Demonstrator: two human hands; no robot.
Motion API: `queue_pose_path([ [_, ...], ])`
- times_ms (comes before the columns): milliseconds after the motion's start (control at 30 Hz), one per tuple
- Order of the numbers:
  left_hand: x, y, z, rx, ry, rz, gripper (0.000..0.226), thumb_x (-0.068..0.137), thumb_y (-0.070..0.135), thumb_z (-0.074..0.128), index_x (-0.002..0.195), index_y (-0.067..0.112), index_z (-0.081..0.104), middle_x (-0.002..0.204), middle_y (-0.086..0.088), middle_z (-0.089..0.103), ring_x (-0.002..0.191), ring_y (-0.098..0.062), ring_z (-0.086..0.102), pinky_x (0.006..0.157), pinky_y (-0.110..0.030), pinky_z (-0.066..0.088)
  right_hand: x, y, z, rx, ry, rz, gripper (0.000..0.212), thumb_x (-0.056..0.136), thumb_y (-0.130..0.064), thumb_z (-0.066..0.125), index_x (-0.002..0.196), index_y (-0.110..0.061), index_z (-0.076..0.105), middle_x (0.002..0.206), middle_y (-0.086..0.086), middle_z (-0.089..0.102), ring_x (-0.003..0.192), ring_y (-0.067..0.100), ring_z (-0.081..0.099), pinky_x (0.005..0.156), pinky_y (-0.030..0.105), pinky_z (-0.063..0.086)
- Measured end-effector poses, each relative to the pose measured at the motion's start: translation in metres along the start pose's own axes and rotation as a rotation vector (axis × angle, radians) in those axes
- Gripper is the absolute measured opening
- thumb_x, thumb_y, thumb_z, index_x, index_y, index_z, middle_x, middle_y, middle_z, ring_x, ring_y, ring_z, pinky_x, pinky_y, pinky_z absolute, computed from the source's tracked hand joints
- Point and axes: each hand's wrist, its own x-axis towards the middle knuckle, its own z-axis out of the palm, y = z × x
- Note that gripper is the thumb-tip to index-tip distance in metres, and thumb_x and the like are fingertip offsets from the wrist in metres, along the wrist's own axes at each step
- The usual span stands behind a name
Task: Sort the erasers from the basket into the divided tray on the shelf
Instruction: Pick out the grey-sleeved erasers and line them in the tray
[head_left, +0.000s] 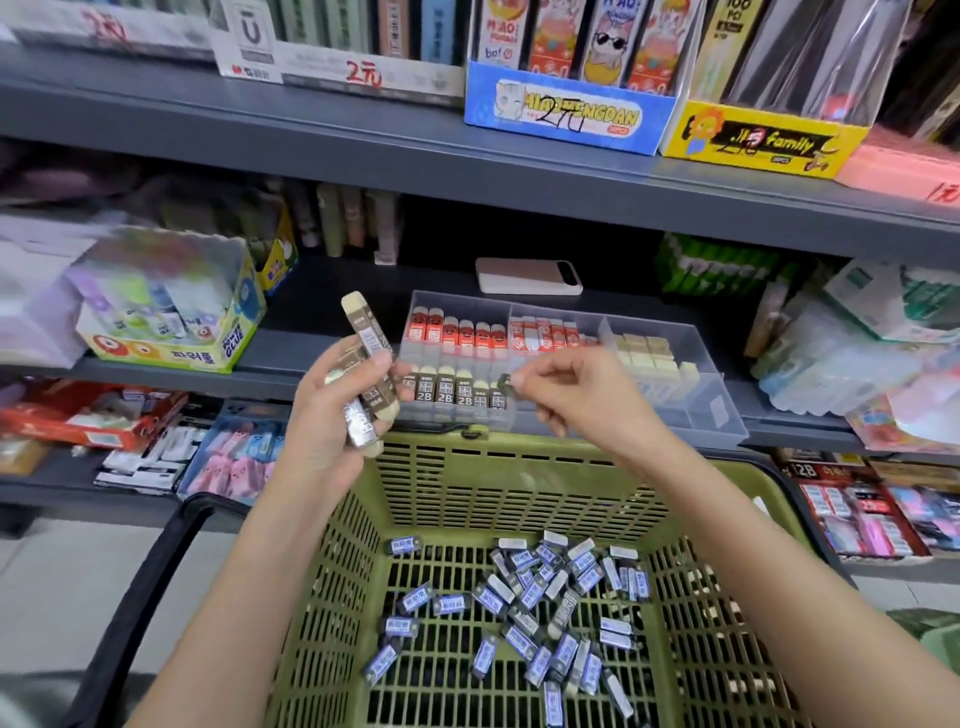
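The right hand (566, 395) is pinching 1 brown eraser (505, 383) in its fingers, hovering at the end of the 2B row (457, 392) in the tray (698, 410) on the shelf. Best lowering it upright, label forward, snug against its neighbour. The left hand (337, 415) is gripping a spare bundle (366, 353), while blue ones are lying in the basket (519, 447).

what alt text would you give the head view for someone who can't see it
A person's left hand grips a bundle of brown-sleeved erasers while the right hand pinches one small eraser at the clear divided tray on a shop shelf. Below, a green basket holds many loose blue-labelled erasers.
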Motion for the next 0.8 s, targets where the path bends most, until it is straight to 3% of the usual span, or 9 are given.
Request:
queue_pose_path([
  [100,-0.002,0.000,-0.001,-0.009,0.015,-0.009,0.019,0.072,0.015,0.065,0.088,0.010,0.057,0.068,-0.008,0.067,0.051,-0.014,0.060,0.037,-0.014,0.039,0.023,-0.006,0.001,-0.271,0.036,-0.114,0.017,0.081,-0.028,0.072,0.075,-0.013,0.072,0.041,-0.015,0.053,0.035,-0.001,0.045,0.042,0.007,0.035],
  [267,-0.003,0.000,0.000,-0.031,0.010,-0.035,0.021,0.070,0.015,0.067,0.089,0.012,0.059,0.073,-0.010,0.066,0.057,-0.017,0.060,0.037,-0.017,0.040,0.056,-0.010,0.013,-0.346,-0.060,-0.126,0.029,0.069,-0.027,0.082,0.076,-0.011,0.059,0.059,-0.005,0.052,0.046,0.006,0.048,0.046,0.019,0.036],
  [400,-0.004,0.001,0.000,-0.034,0.009,-0.041,0.020,0.071,0.015,0.067,0.090,0.013,0.059,0.074,-0.009,0.065,0.057,-0.017,0.060,0.038,-0.017,0.040,0.066,-0.008,0.015,-0.361,-0.190,-0.086,0.012,0.078,-0.020,0.075,0.074,-0.011,0.067,0.051,-0.002,0.059,0.036,0.006,0.047,0.043,0.014,0.039],
  [467,-0.004,0.001,-0.001,-0.036,0.004,-0.041,0.020,0.072,0.015,0.066,0.090,0.013,0.059,0.073,-0.009,0.065,0.057,-0.017,0.060,0.037,-0.016,0.039,0.068,-0.009,0.011,-0.318,-0.289,-0.044,0.002,0.084,-0.010,0.068,0.083,-0.008,0.069,0.050,-0.001,0.060,0.035,0.005,0.047,0.044,0.015,0.041],
  [567,-0.004,0.002,-0.001,-0.051,-0.005,-0.046,0.019,0.072,0.015,0.066,0.089,0.013,0.059,0.073,-0.009,0.065,0.057,-0.017,0.060,0.037,-0.017,0.039,0.073,-0.010,0.010,-0.314,-0.318,-0.006,0.008,0.085,-0.004,0.064,0.093,-0.006,0.066,0.054,-0.001,0.058,0.040,0.000,0.048,0.044,0.014,0.039],
  [667,-0.004,0.001,-0.001,-0.073,-0.009,-0.054,0.020,0.071,0.014,0.067,0.089,0.012,0.059,0.073,-0.010,0.065,0.057,-0.017,0.060,0.039,-0.017,0.042,0.076,-0.005,0.015,-0.401,-0.250,-0.020,0.004,0.084,-0.013,0.068,0.087,-0.014,0.066,0.065,-0.014,0.058,0.059,-0.007,0.053,0.067,0.019,0.041],
  [800,-0.004,0.000,-0.002,-0.084,0.000,-0.055,0.024,0.070,0.013,0.067,0.093,0.011,0.060,0.072,-0.010,0.067,0.056,-0.017,0.062,0.038,-0.016,0.042,0.071,0.008,0.020,-0.333,-0.174,-0.050,0.010,0.082,-0.017,0.070,0.074,-0.021,0.065,0.073,-0.015,0.062,0.076,0.006,0.059,0.085,0.029,0.047],
])
